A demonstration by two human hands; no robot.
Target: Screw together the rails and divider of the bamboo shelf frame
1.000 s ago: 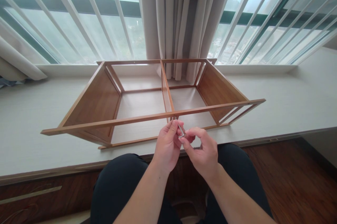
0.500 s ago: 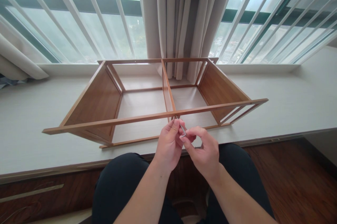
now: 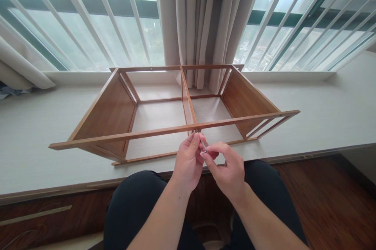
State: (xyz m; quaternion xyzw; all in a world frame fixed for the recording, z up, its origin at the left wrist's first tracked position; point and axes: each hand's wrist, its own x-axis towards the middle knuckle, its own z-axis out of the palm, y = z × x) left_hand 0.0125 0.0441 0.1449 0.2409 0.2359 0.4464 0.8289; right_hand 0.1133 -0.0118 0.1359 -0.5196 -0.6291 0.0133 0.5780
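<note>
A brown wooden shelf frame [image 3: 111,109] lies on its side on the pale window ledge [image 3: 38,124], with a divider in the middle. My left hand [image 3: 188,162] and my right hand [image 3: 227,167] meet just below the frame's near rail, at the divider joint. Both pinch a small metal hex key [image 3: 203,146], whose tip points up at the rail's underside. The fingers hide most of the key.
Beige curtains [image 3: 199,22] hang behind the frame in front of a barred window [image 3: 88,19]. My dark-trousered knees [image 3: 132,207] sit against the ledge's front edge. Dark wooden floor [image 3: 331,199] lies to the right.
Both hands stay at the joint with only slight finger shifts around the key. The view has drifted slightly.
</note>
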